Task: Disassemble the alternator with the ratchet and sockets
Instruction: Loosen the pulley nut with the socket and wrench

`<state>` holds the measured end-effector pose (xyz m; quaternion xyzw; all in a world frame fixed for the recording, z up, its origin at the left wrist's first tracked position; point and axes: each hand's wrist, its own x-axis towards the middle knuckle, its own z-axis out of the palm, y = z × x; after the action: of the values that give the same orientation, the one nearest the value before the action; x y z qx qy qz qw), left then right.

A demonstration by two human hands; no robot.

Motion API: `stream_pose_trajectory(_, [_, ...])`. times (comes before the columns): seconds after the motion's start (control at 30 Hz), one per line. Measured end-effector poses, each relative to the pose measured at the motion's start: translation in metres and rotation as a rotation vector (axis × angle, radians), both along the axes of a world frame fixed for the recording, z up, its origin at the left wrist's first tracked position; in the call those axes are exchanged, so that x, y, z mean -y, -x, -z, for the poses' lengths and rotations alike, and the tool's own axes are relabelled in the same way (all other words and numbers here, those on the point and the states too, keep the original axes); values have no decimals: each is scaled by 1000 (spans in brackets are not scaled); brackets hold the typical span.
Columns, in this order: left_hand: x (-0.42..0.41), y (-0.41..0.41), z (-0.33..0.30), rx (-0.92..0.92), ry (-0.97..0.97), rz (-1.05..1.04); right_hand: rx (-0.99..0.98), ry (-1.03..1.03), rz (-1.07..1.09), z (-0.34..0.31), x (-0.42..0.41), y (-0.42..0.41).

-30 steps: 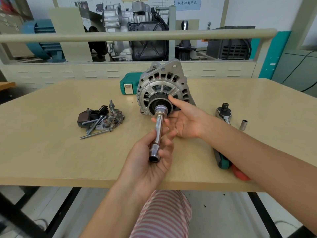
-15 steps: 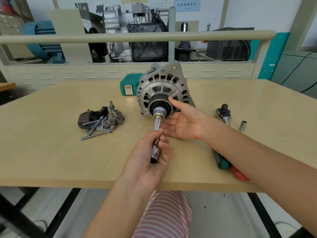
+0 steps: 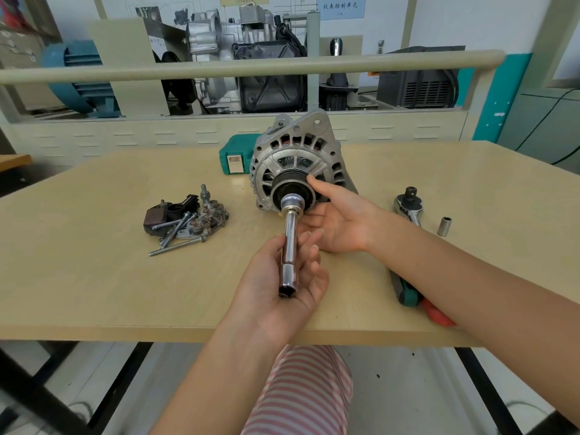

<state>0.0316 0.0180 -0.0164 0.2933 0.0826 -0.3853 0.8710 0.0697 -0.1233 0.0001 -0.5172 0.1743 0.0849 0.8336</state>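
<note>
The big silver metal alternator (image 3: 298, 166) stands on the pale wooden counter (image 3: 94, 277), and I will use it as my landmark. Its round black pulley (image 3: 293, 191) faces me. To the left of the alternator lies a little pile of dark parts and long bolts (image 3: 185, 219), so I think some pieces are already off. The main body looks whole, so I think the pulley and the two halves of the case are left to do. A shiny silver socket on a long extension bar (image 3: 290, 237) sits on the middle of the pulley. The bar is long and thin, and it points from the pulley straight out toward me, dipping a little at my end. My left hand (image 3: 282, 274) is under the near end of the bar, and its fingers (image 3: 309, 246) curl loosely round it to hold it. My right hand (image 3: 339, 221) rests flat against the front of the alternator, right of the bar, with straight fingers and the thumb on the pulley rim. The silver ratchet with the green handle (image 3: 408, 208) lies on the counter to the right of the alternator, not on the bar yet. A small silver loose socket (image 3: 444, 226) stands just right of the ratchet. A green tool case (image 3: 235, 158) sits behind the alternator, to its left.
</note>
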Motion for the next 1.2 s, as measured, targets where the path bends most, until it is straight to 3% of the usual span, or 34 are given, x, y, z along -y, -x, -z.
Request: stream_pose_trajectory(1.2, [3, -6, 0, -18, 10, 51, 5, -30, -5, 1, -1, 2])
